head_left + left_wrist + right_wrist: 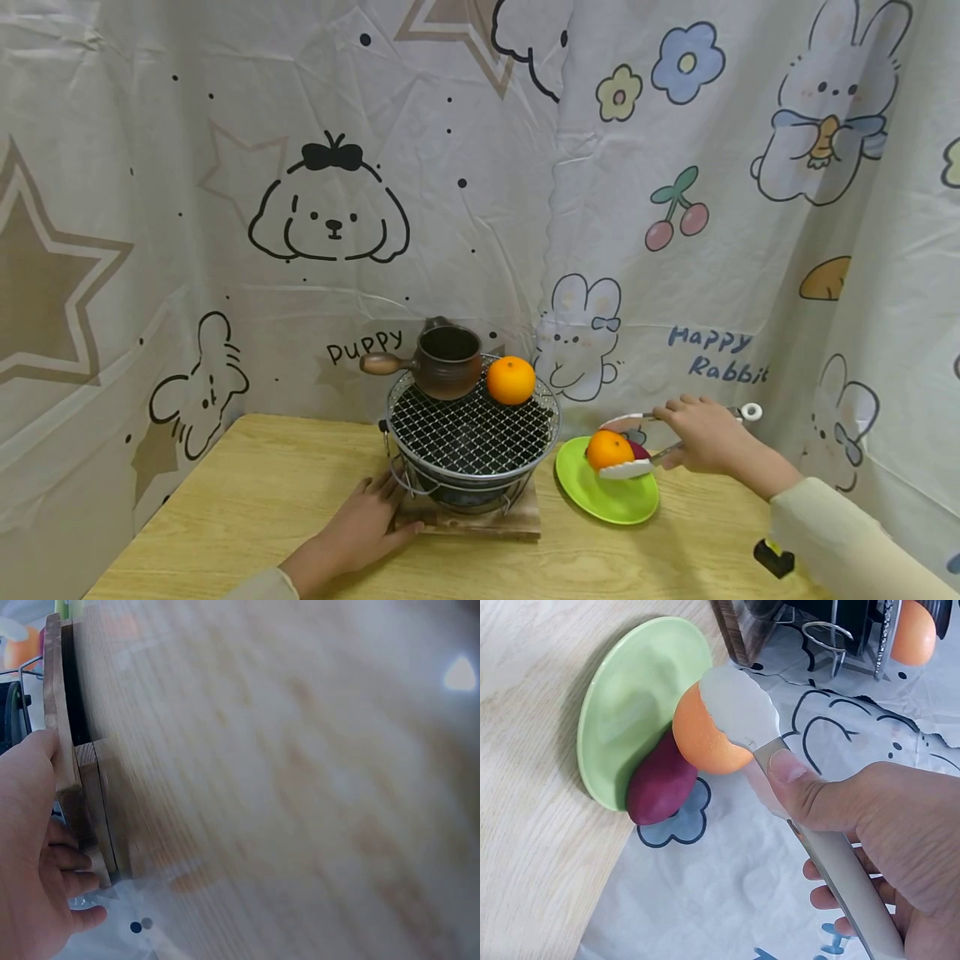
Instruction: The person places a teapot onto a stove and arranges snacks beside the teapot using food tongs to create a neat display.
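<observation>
My right hand (701, 433) grips tongs (847, 889) with white scalloped tips, thumb on one arm and fingers round the other. Between the tips is an orange (609, 451), over the lime-green plate (611, 504). A dark red, tapered sweet potato-like item (662, 780) lies at the plate's edge, partly behind the orange in the head view. My left hand (360, 521) rests at the front left corner of the wooden board (487, 523), its thumb along the front edge and fingers by the left side. On that board stands a round grill (472, 433) with a wire mesh top.
A brown side-handled pot (447, 367) sits at the back left of the mesh, with a second orange (512, 381) beside it. Patterned cloth (450, 208) hangs behind the wooden table (247, 483). A small black-and-yellow object (773, 557) shows by the right sleeve.
</observation>
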Motion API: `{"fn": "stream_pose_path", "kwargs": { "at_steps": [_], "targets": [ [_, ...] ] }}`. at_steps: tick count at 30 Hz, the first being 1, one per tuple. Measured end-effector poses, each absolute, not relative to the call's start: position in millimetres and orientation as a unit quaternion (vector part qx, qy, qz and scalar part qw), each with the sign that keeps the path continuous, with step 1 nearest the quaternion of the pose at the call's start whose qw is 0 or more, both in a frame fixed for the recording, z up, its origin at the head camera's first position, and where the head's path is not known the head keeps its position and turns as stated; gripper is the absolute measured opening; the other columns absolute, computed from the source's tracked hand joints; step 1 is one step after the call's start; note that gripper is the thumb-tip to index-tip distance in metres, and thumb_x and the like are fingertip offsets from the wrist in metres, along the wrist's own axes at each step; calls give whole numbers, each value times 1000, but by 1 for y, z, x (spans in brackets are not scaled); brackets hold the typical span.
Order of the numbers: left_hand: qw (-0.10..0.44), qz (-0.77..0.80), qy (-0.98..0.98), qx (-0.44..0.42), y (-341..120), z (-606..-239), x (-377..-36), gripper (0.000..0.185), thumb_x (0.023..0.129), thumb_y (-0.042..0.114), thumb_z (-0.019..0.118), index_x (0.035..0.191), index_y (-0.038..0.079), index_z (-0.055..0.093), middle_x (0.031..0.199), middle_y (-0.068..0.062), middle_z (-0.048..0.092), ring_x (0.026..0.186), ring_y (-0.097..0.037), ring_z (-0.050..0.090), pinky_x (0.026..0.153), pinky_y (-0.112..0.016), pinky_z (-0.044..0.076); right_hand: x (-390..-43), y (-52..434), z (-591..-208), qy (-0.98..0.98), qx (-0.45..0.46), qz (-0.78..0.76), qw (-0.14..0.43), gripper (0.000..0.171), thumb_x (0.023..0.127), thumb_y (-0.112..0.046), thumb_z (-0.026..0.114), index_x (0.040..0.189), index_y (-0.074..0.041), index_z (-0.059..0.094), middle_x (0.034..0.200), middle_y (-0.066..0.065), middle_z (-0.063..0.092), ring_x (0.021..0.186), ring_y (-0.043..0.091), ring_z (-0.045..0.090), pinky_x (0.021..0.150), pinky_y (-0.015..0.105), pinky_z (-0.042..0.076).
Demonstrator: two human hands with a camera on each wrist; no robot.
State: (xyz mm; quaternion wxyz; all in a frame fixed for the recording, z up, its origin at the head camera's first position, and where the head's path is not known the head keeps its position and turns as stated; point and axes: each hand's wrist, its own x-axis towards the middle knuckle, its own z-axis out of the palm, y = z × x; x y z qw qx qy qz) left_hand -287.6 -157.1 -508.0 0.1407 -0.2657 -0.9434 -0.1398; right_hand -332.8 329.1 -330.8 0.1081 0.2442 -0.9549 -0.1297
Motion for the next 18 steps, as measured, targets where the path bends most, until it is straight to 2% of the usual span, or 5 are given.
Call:
{"fn": "stream_pose_path", "kwargs": {
  "at_steps": [12,18],
  "targets": [
    [148,-141,-942,-267,-156,-508,-287,82,98,56,59,146,-8,49,150,-30,49,139,-45,49,103,-67,44,-333,327,-318,-954,241,-116,135,68,66,-40,94,118,-3,70,106,13,72,95,34,66,87,58,55],
    [150,-140,-942,-267,-156,-509,-288,82,98,58,59,146,-8,49,149,-29,51,138,-45,49,103,-68,44,-334,325,-314,-955,230,-108,151,70,67,-37,95,122,-2,70,110,15,73,101,36,65,92,59,53]
  ]
}}
